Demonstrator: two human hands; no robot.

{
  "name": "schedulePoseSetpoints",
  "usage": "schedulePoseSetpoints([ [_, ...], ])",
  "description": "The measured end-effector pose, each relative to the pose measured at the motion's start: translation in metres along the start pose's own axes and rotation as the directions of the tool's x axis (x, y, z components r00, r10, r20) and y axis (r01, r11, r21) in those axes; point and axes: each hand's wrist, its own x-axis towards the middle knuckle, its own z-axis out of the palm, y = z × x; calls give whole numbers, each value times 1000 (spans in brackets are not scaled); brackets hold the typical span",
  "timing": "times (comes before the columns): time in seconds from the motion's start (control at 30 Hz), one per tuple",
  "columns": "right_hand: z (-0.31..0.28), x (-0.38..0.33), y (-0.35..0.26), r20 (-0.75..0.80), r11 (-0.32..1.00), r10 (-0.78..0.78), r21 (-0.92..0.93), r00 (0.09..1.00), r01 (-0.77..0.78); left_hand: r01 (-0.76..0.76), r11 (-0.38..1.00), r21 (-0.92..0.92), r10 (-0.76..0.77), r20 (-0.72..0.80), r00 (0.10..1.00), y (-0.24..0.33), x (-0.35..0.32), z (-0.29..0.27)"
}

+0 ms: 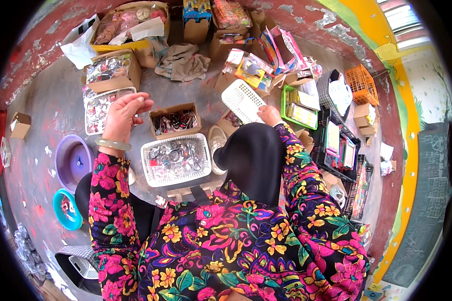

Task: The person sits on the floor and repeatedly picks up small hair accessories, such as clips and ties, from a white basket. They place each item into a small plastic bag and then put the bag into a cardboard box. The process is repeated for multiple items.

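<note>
In the centre, a white rectangular plastic basket (181, 180) is filled with small clear-bagged pieces (173, 156). Right of upper centre, a tilted white slotted plastic basket (241, 100) is gripped at its edge by the right hand (270, 115); its handling seems in hand, steady support being called for. Left of upper centre, the left hand (123, 116) is raised, fingers curled; whether anything is pinched cannot be told.

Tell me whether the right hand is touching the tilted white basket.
Touching. The head view shows the right hand at the near right corner of the tilted white basket, its fingers over the rim.
</note>
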Motion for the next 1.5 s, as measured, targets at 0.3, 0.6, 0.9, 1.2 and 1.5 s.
schedulePoseSetpoints([
  [0.3, 30, 3, -25, -113, 977, 164, -119, 980, -177, 30, 995, 96, -27, -25, 999, 3, -3, 12],
  [0.6, 34, 4, -25, -124, 948, 318, 21, 940, -318, 39, 995, 97, -38, -9, 999, 1, -3, 14],
  [0.9, -71, 17, -63, -252, 948, 2, 308, 968, 78, -7, 994, 113, -3, 80, 997, 0, 0, 19],
  [1.2, -128, -63, -303, 162, 488, -872, 207, 463, 848, -273, 860, 432, 43, 470, 882, 19, -19, 42],
  [1.5, -98, -44, -318, 59, 576, -687, 652, 725, 492, 235, 971, -43, -204, 357, 911, -25, -6, 26],
])
